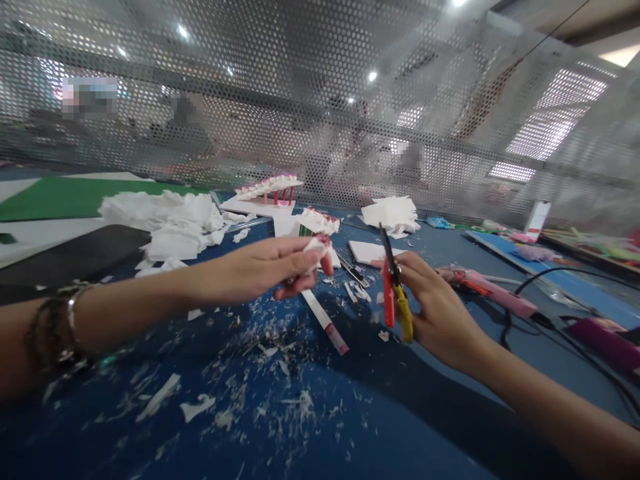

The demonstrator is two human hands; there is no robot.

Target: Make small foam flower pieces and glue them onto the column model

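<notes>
My left hand [265, 270] is closed on a small white foam piece [317, 245] with a red-marked edge, held above the blue table [350, 413]. My right hand [433, 303] grips scissors [393, 287] with red and yellow handles, blades pointing up and nearly shut, a short way right of the foam piece. A white marker with a red cap [326, 323] lies on the table below and between the hands. Bracelets [63, 327] circle my left wrist.
White foam scraps litter the blue table. A heap of white foam [165, 220], a white model on red posts [270, 190] and more foam [393, 215] lie behind. A pink glue gun [493, 290] with black cable lies right. A perforated metal screen [320, 100] closes the back.
</notes>
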